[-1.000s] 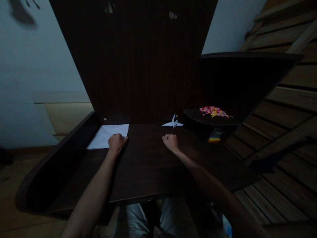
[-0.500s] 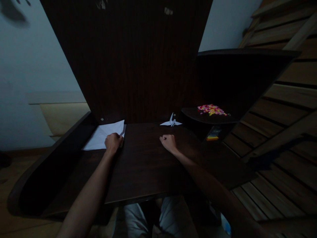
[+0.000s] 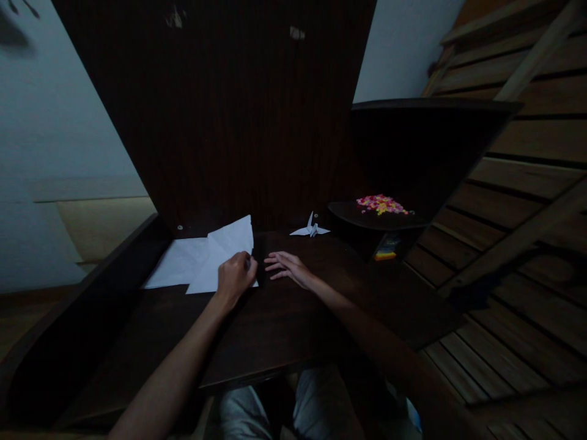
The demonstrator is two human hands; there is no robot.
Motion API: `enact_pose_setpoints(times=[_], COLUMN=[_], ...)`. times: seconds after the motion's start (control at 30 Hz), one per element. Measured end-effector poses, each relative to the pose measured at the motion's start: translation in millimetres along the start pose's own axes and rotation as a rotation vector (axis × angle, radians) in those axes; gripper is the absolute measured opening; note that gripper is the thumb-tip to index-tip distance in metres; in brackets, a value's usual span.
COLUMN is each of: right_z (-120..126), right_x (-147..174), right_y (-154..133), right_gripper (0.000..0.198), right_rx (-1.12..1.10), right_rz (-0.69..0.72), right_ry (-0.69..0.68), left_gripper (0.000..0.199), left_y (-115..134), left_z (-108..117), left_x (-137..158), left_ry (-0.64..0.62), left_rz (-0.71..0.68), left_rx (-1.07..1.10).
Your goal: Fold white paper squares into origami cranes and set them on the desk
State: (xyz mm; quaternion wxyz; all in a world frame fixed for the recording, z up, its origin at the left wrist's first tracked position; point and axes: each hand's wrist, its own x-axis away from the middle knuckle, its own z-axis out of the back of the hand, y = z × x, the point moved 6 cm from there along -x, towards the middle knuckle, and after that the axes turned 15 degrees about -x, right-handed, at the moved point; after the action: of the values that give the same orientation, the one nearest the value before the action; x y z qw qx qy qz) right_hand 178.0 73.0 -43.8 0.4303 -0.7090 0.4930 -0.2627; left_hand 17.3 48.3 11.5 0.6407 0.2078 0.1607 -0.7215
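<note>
Jutting from the left hand (image 3: 235,275), paper (image 3: 229,241) ends near the right hand (image 3: 290,267).

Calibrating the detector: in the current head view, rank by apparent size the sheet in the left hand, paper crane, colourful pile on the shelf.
1. Held sheet, partly covered by the left hand
2. Colourful pile
3. Paper crane
</note>
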Motion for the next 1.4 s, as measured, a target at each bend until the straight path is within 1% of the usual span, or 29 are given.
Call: enact_pose_setpoints(times=[0.1, 0.2, 0.27, 0.33, 0.4, 0.5, 0.57, 0.63, 0.73, 0.77, 0.83, 0.9, 0.97, 1.1, 1.2, 1.27, 1.33, 1.4], right_z=[-0.3, 4.2, 11.1, 21.8, 33.1, 46.4, 52.2, 56.7, 57.6, 57.3, 57.8, 59.6, 62.2, 67.6, 70.5, 67.8, 57.4, 39.9], right_x=[1.2, 0.4, -1.5, -3.5, -5.0, -5.9, -5.3, -3.2, -0.7, 0.0, 1.1, 1.5, 0.9, -2.2, -3.3, -2.7, -1.2, 2.2], right_y=[6.4, 8.3, 9.2, 10.3, 9.1, 4.8, -0.5, -6.8, -15.0, -17.2, -19.5, -19.4, -18.4, -17.2, -19.2, -21.8, -23.7, -23.2], right_gripper=[0.040, 0.034, 0.028, 0.023, 0.022, 0.024, 0.026, 0.028, 0.030, 0.032, 0.033, 0.031, 0.029, 0.026, 0.026, 0.029, 0.037, 0.050], right_rx=[-0.059, -0.070, -0.056, -0.016, 0.032, 0.035, -0.004, -0.058, -0.117, -0.126, -0.115, -0.082, -0.044, 0.055, 0.169, 0.249, 0.328, 0.419], right_rz=[-0.034, -0.001, 0.033, 0.055, 0.080, 0.077, 0.069, 0.067, 0.062, 0.066, 0.061, 0.048, 0.039, 0.050, 0.086, 0.120, 0.142, 0.144], right_ry=[0.052, 0.109, 0.163, 0.248, 0.319, 0.365, 0.369, 0.383, 0.344, 0.324, 0.303, 0.298, 0.301, 0.315, 0.358, 0.355, 0.268, 0.106], left_gripper=[0.025, 0.024, 0.025, 0.027, 0.029, 0.029, 0.031, 0.043, 0.058, 0.061, 0.063, 0.064, 0.060, 0.047, 0.042, 0.041, 0.040, 0.039], left_y=[34.3, 56.3, 65.7, 70.3, 67.7, 50.4, 30.3, 7.7, -22.2, -29.7, -39.6, -40.6, -39.9, -41.0, -39.8, -37.1, -33.5, -29.7], left_z=[-13.2, -16.1, -13.7, -11.1, -10.9, -15.9, -21.2, -28.3, -40.8, -44.1, -50.8, -57.7, -61.7, -66.8, -68.0, -68.3, -69.4, -71.7], left_x=[12.1, 21.8, 26.4, 28.6, 26.5, 16.5, 7.6, 0.0, -7.3, -8.6, -9.6, -9.4, -8.8, -6.2, -4.0, -2.3, -0.7, 0.1], left_ry=[-0.055, -0.098, -0.130, -0.166, -0.181, -0.136, -0.080, -0.069, -0.144, -0.170, -0.234, -0.339, -0.400, -0.433, -0.444, -0.461, -0.476, -0.490], left_rz=[-0.206, -0.376, -0.485, -0.566, -0.567, -0.438, -0.269, -0.083, 0.177, 0.249, 0.371, 0.416, 0.431, 0.491, 0.519, 0.525, 0.529, 0.523], left_rx=[0.111, 0.220, 0.298, 0.368, 0.400, 0.358, 0.316, 0.317, 0.449, 0.520, 0.732, 0.931, 1.041, 1.098, 1.101, 1.108, 1.131, 1.152])
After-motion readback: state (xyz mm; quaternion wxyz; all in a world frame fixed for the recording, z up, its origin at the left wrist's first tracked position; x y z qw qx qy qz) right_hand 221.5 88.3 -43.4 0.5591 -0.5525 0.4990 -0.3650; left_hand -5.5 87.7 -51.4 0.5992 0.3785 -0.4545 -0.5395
